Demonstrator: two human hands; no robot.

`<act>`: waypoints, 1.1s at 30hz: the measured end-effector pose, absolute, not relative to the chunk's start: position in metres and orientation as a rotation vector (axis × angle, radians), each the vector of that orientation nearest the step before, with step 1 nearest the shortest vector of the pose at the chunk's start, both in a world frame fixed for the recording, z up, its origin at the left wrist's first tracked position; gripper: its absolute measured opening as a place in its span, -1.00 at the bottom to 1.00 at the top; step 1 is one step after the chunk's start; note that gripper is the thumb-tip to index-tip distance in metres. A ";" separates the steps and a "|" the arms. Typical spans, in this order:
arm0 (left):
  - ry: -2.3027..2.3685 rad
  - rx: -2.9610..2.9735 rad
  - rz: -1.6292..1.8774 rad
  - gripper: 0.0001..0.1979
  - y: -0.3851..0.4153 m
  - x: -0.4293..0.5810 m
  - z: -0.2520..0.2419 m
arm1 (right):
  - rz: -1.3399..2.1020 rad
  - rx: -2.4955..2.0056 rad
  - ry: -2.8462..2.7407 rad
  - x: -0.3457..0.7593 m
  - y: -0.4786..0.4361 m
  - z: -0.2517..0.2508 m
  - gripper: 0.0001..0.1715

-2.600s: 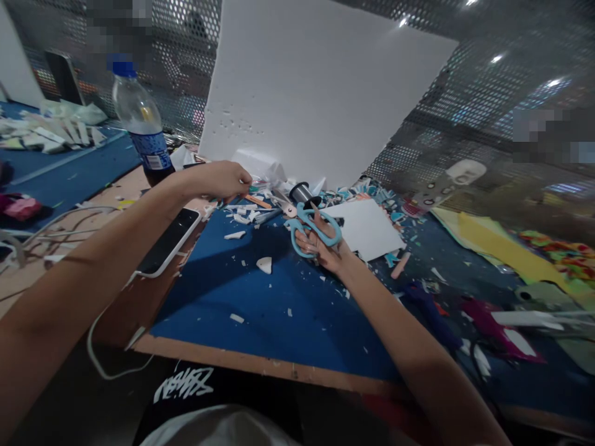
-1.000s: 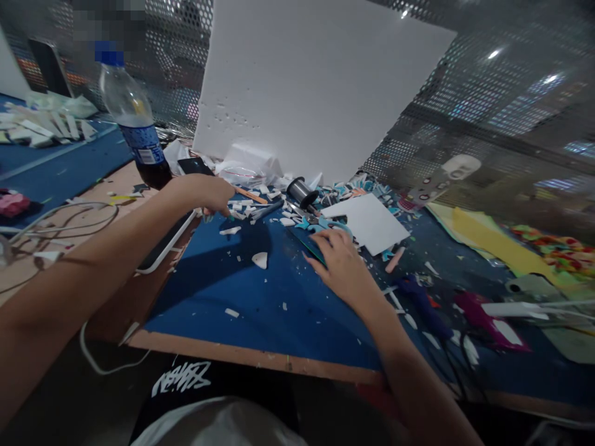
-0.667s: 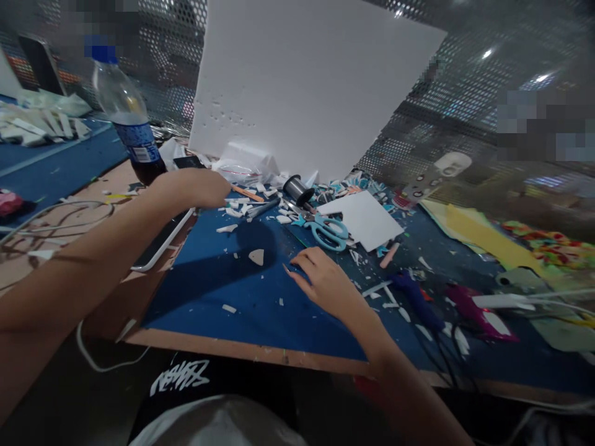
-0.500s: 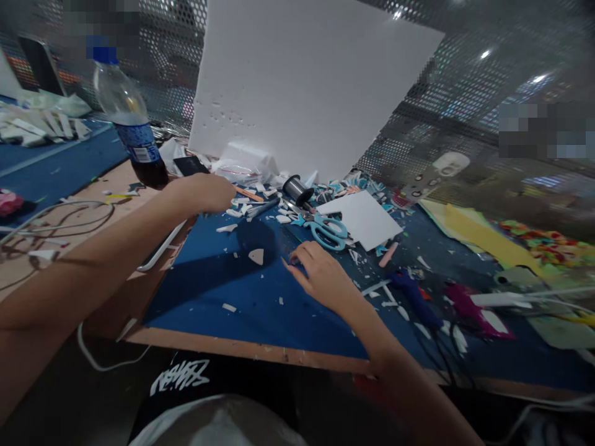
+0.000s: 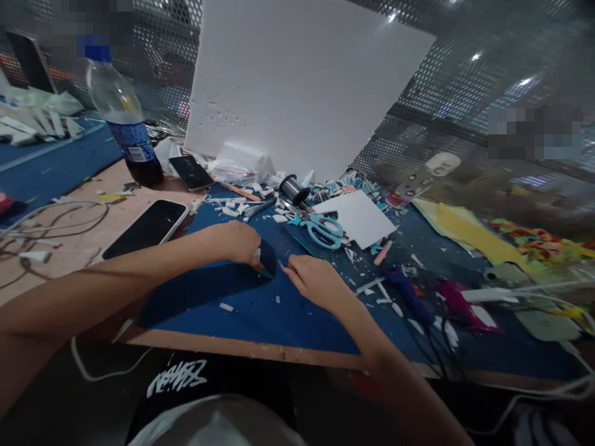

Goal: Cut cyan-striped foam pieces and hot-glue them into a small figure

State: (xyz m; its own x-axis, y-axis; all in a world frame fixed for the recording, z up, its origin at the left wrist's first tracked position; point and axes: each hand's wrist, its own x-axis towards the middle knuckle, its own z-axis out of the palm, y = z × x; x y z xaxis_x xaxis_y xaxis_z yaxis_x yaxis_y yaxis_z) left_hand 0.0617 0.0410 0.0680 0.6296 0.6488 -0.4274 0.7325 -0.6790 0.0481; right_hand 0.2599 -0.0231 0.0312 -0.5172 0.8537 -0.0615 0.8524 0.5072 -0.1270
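Observation:
My left hand (image 5: 239, 241) is low over the blue mat (image 5: 195, 316), its fingers closed and pointing down. A small white sliver (image 5: 258, 253) shows at its fingers and a teal bit (image 5: 266, 272) at the fingertips; what it grips is mostly hidden. Just to the right, my right hand (image 5: 313, 280) rests near the mat with curled fingers, thumb and forefinger together. Anything in that pinch is too small to make out. Behind it lie light-blue scissors (image 5: 325, 230), a dark spool (image 5: 294, 189) and a white foam sheet piece (image 5: 365, 217).
A phone (image 5: 149, 229) and a cola bottle (image 5: 127, 142) are at left. A second phone (image 5: 190, 171) lies behind. White scraps cover the back of the mat. Blue (image 5: 409, 294) and magenta (image 5: 467, 306) glue guns with cords lie at right. A white board (image 5: 302, 87) stands at the back.
My left hand has come from above the phone toward the mat's middle, over where a small pale triangular piece lay. My right hand's fingers have drawn together. The phone is uncovered.

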 end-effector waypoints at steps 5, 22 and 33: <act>1.069 2.819 -0.401 -0.55 0.036 0.070 0.056 | 0.195 -1.619 -2.607 0.273 -0.037 0.033 -0.68; 0.742 2.982 0.113 -0.58 0.009 0.184 0.042 | -0.217 -1.855 -2.099 0.347 -0.070 0.040 -0.92; 0.767 2.955 0.206 -0.57 0.010 0.209 0.039 | -0.347 -2.648 -1.500 0.422 -0.077 0.018 -0.40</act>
